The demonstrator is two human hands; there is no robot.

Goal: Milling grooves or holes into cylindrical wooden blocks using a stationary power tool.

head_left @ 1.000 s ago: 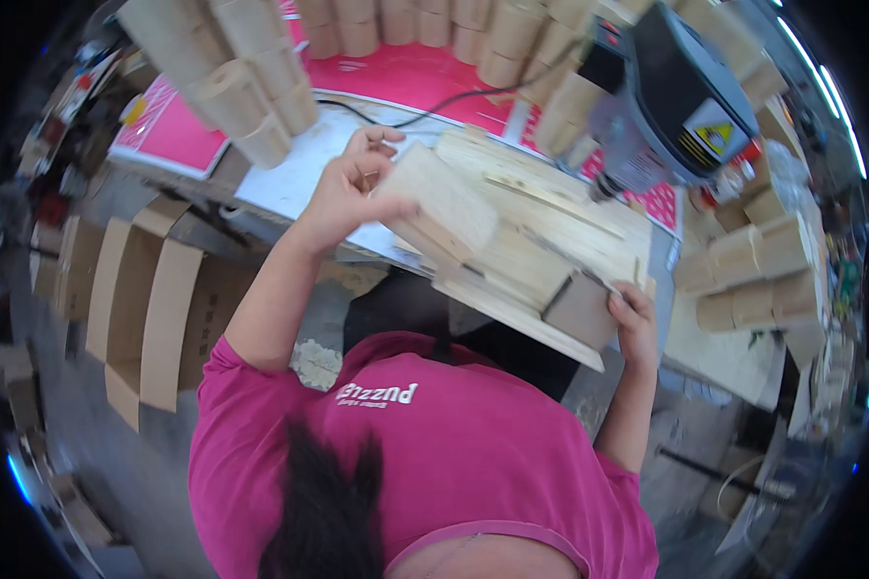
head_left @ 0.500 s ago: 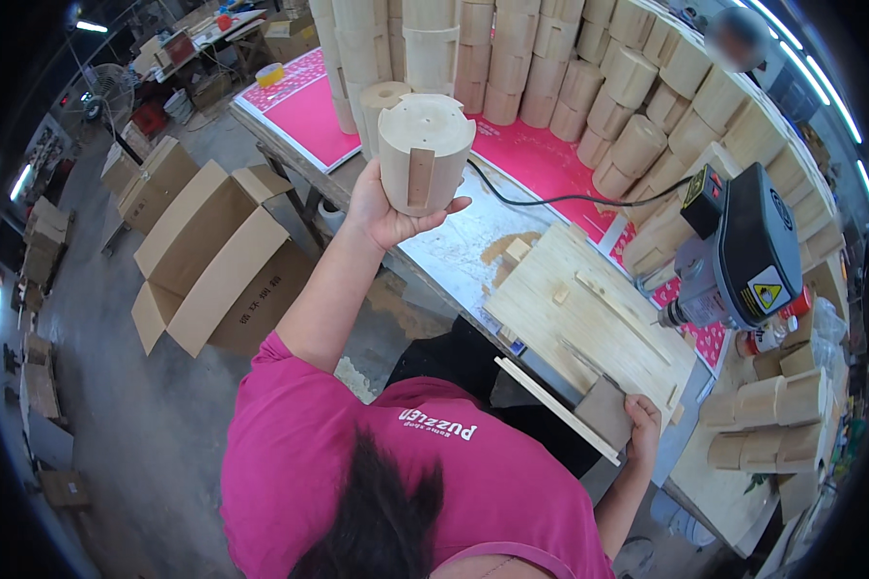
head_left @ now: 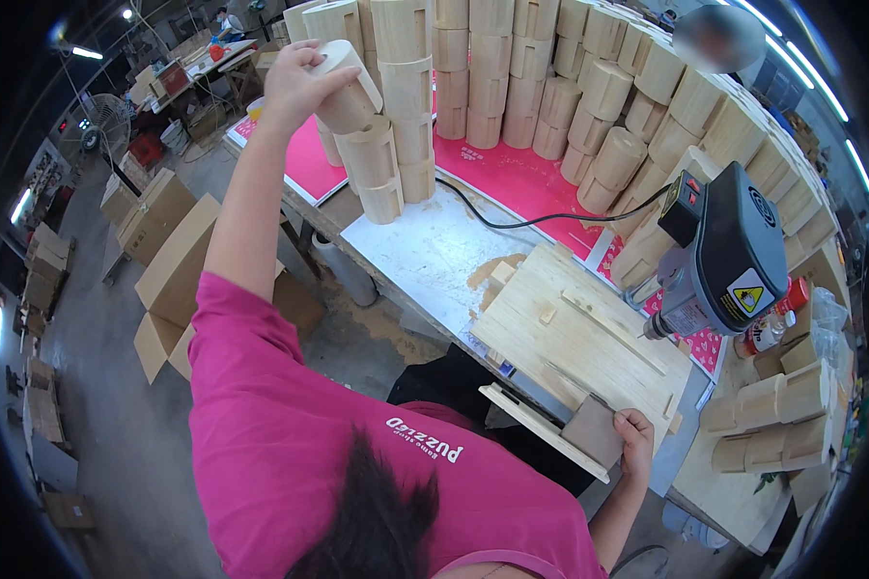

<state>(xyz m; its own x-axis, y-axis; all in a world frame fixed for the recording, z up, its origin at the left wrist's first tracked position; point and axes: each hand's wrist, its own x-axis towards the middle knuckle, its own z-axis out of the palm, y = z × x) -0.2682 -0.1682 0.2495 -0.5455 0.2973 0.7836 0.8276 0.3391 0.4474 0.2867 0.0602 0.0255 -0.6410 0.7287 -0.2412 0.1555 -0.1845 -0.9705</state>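
My left hand is clamped on a pale wooden cylinder, thumb across the upper end and fingers wrapped round the far side. The cylinder leans over the short front stack at the left of the workbench; I can't tell from here whether its base touches the piece beneath. To place it well, I'd judge, I want it upright first, its lower end square over the top of that stack, then let down gently, with my fingers opening only once it bears evenly. The tall column stands just beside it (one careless knuckle could tip that), so the hand is best drawn away clear of it.

My right hand is at the outer edge of the flat grey-brown pad, on the near corner of the plywood board. Its fingers are curled at that edge, but whether they pinch it or merely rest there, I can't tell. A light, steady touch seems enough here, since a pull while I stretch left could drag the pad askew. The drill chuck is well apart from my left hand.
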